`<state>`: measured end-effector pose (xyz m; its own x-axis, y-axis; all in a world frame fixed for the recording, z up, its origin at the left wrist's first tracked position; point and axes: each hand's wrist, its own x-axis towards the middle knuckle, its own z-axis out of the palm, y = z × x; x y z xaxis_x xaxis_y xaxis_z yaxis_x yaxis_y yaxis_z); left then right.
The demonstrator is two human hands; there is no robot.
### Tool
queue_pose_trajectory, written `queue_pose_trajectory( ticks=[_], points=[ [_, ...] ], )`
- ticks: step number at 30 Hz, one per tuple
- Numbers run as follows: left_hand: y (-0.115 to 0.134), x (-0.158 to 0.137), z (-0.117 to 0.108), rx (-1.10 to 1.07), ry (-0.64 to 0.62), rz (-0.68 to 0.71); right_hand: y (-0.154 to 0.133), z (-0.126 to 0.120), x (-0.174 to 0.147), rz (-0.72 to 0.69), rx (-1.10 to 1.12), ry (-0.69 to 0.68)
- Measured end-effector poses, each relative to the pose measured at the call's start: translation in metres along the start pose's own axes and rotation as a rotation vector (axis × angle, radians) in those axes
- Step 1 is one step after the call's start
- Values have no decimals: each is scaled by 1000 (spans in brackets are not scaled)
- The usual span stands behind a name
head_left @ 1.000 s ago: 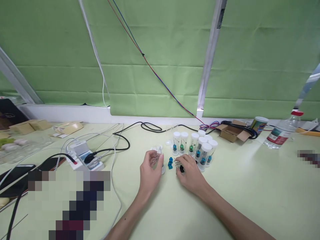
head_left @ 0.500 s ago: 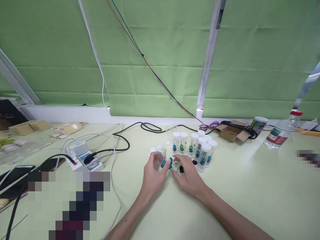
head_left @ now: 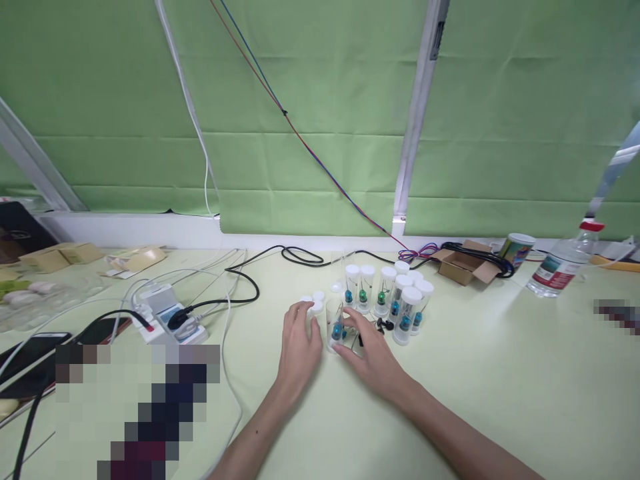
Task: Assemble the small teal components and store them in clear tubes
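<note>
An uncapped clear tube point(head_left: 332, 319) stands upright on the table with a small blue piece point(head_left: 337, 331) and thin wire inside it. The thumb and fingers of my right hand point(head_left: 375, 350) are at the tube's right side and base, steadying it. My left hand point(head_left: 299, 343) is just left of the tube, thumb and fingers apart, fingertips at a small group of white caps point(head_left: 317, 305). The fingers partly cover those caps, so contact is hard to make out. Small black parts point(head_left: 384, 325) and wires lie behind my right hand, partly hidden.
Several white-capped tubes point(head_left: 408, 308) with blue or green pieces stand behind and right of my hands. Further right are an open cardboard box point(head_left: 463, 272), a can point(head_left: 517, 250) and a water bottle point(head_left: 555, 270). A power strip point(head_left: 173, 317) with cables is on the left.
My left hand has let go of the tube and shifted slightly left to the white caps. The tube now stands further right, by my right hand, and the blue piece between the hands is no longer separately visible.
</note>
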<state>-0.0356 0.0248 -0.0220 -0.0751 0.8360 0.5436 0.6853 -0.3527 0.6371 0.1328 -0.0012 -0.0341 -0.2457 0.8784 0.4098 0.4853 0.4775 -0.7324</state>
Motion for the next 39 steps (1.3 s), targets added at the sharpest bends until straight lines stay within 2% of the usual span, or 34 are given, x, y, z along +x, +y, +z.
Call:
queue_pose_trajectory(
  ticks=[6, 10, 19, 24, 31, 39],
  points=[
    [-19, -2, 6, 139, -97, -73, 0, -2, 1, -33, -41, -1],
    [-24, -5, 8, 110, -116, -33, 2, -5, 3, -67, -122, 36],
    [-22, -8, 9, 59, -109, -1, 13, -3, 4, -52, -334, 41],
    [-21, -9, 9, 69, -126, -17, 11, -4, 3, -40, -361, 49],
    [-12, -7, 5, 54, -143, -25, 9, -7, 3, -121, -360, -3],
    [-10, -7, 3, 49, -143, -31, 7, -10, 4, -143, -343, -43]
  ],
)
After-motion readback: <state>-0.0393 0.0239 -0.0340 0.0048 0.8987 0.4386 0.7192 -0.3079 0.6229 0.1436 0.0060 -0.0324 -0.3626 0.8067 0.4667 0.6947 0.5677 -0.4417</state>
